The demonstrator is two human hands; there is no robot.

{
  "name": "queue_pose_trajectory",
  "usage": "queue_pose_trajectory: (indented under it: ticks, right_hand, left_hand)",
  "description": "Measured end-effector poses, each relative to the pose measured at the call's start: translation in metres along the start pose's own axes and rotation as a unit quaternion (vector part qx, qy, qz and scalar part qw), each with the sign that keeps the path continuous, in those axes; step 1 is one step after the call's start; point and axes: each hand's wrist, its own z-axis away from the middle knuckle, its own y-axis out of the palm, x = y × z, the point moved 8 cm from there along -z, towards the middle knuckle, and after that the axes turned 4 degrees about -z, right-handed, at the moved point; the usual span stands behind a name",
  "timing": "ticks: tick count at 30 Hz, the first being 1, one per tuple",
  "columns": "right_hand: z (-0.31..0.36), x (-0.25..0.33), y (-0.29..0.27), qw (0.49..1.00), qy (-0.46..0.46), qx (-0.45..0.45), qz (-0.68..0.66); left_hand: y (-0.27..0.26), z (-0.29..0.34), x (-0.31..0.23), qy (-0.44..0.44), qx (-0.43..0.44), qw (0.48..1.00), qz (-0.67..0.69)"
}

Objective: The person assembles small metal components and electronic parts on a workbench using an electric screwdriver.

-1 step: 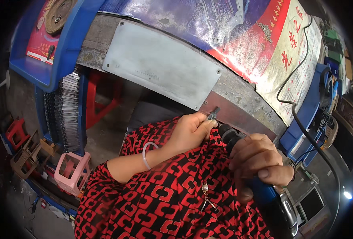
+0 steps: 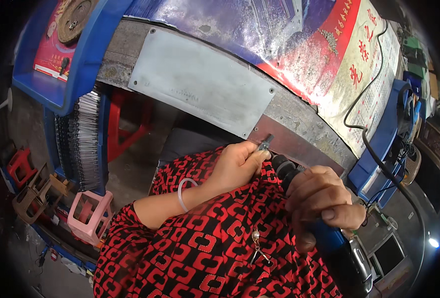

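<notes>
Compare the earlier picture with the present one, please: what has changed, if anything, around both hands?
Nothing visibly moved, and nothing was taken hold of or let go. The left hand still pinches the small dark grey piece, the right hand still grips the blue and black handheld tool, and the pale grey rectangular plate stays in place.

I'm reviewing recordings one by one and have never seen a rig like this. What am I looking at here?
There is no robot: these are a person's bare hands. A wide fisheye camera on the head looks down, so straight edges bend near the rim. The left hand pinches a small dark piece. The right hand holds a blue and black power tool, its nose toward that piece; whether they touch is unclear. In front is a worn bench, bearing a pale grey plate and colourful printed sheets. A blue tray stands at left.
</notes>
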Motion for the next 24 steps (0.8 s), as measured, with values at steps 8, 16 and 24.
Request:
queue_pose_trajectory:
  ticks: [8,16,24]
  right_hand:
    - [0.002,0.001,-0.011,0.998,-0.007,-0.031,-0.047]
    - [-0.015,-0.053,-0.05,0.797,0.227,0.024,0.559]
    - [0.008,-0.069,-0.051,0.735,0.284,0.075,0.612]
  left_hand:
    - [-0.003,0.003,-0.006,-0.037,0.059,0.997,-0.012]
    - [-0.015,0.031,-0.072,0.081,0.123,0.989,-0.021]
    - [-0.023,0.045,-0.115,0.177,0.032,0.981,-0.076]
